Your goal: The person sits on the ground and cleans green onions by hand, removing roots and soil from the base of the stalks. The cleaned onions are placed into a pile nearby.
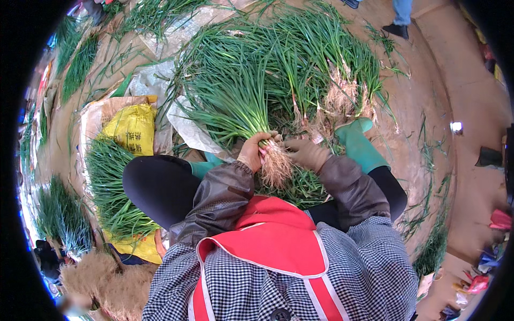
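Note:
My left hand (253,151), in a tan glove, is closed around a bunch of green-leaved allium plants (252,114) just above their pinkish bulbs. The leaves fan out away from me, and the pale roots (276,166) hang towards my lap. Close on the right of the roots is my right hand (307,153), gloved too, with its fingers partly spread; its fingertips reach the bunch's edge, and whether they touch it I cannot tell. Beyond both hands lies a large heap of the same plants (237,60), with root clumps (341,94) at its right side.
Left of my knee, a leafy pile (108,180) lies on a yellow printed sack (134,126). Tangled roots (116,281) are heaped at lower left. My green boots (359,146) flank loose leaves (309,186). Another person's leg (401,16) stands at upper right.

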The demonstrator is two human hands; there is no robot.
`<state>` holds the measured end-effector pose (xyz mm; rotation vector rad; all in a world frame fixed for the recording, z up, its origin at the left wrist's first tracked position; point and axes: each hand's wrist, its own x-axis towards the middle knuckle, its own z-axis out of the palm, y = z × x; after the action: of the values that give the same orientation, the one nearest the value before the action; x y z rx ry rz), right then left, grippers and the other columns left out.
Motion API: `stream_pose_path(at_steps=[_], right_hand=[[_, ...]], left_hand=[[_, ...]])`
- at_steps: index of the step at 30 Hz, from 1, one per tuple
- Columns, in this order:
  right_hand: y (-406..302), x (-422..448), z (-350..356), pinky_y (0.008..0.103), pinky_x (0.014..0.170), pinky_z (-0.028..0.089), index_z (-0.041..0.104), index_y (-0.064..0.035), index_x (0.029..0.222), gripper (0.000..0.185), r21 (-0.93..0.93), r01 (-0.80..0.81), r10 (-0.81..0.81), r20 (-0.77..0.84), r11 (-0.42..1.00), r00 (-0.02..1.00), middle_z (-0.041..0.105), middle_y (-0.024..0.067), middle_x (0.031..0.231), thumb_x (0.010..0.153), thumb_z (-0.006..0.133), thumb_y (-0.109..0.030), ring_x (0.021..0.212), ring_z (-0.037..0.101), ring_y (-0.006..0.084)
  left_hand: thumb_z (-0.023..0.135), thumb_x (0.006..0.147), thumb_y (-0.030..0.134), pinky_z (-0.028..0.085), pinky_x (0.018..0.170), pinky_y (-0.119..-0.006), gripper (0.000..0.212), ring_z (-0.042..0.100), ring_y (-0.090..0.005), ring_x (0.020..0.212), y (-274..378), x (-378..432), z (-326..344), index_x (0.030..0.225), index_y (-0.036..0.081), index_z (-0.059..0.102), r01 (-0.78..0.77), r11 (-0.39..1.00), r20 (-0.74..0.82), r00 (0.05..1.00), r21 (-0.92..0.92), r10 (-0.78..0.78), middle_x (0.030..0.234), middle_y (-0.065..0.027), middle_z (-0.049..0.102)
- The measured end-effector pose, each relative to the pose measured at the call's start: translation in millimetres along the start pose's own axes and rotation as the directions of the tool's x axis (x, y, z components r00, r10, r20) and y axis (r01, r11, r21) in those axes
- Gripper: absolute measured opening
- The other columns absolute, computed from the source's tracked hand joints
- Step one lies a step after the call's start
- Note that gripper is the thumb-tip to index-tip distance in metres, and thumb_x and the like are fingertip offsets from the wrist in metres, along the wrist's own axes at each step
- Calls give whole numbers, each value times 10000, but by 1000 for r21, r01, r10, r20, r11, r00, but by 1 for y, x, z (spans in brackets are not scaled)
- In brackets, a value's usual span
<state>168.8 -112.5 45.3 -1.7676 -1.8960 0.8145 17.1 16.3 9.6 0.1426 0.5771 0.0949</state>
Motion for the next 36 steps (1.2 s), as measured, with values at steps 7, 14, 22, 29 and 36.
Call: stream_pose_path(at_steps=[7, 14, 22, 29, 36], right_hand=[[7, 61, 45, 287, 671, 407, 555, -58, 980, 466, 878, -409, 264, 467, -248, 844, 570, 53, 840, 862, 428, -490, 714, 507, 136], [68, 102, 92, 359, 574, 459, 591, -45, 903, 291, 675, -365, 703, -327, 642, 631, 600, 137, 770, 851, 496, -315, 625, 572, 248], [14, 115, 36, 394, 723, 458, 580, -41, 897, 171, -135, -655, 499, -539, 744, 679, 598, 183, 845, 789, 454, -78, 819, 578, 320], [42, 109, 20, 339, 497, 392, 602, -44, 754, 360, 950, -312, 871, 165, -14, 462, 548, 63, 647, 762, 611, -404, 540, 496, 209], [13, 92, 36, 389, 725, 451, 566, -95, 905, 216, -255, -306, 256, -211, 917, 943, 562, 181, 917, 832, 435, -252, 825, 561, 352]], left_hand=[[497, 781, 144, 491, 751, -396, 298, 603, -264, 791, 2, -20, -4, 1014, -38, 536, -57, 994, 49, 997, -89, 61, 880, -161, 616], [548, 735, 77, 480, 772, -372, 256, 587, -243, 816, -8, -26, 11, 961, -42, 536, -197, 967, -42, 980, -160, 193, 889, -134, 597], [535, 739, 149, 471, 750, -358, 255, 571, -242, 767, -11, -29, 6, 930, -19, 551, -103, 992, 57, 993, -74, 108, 824, -115, 592], [549, 714, 138, 461, 765, -360, 229, 546, -240, 808, -9, -41, 24, 903, 12, 516, -143, 973, 134, 977, -181, 168, 845, -97, 556], [541, 728, 165, 469, 749, -355, 245, 565, -237, 771, -5, -36, 18, 909, 0, 552, -150, 978, 102, 981, -145, 166, 808, -117, 587]])
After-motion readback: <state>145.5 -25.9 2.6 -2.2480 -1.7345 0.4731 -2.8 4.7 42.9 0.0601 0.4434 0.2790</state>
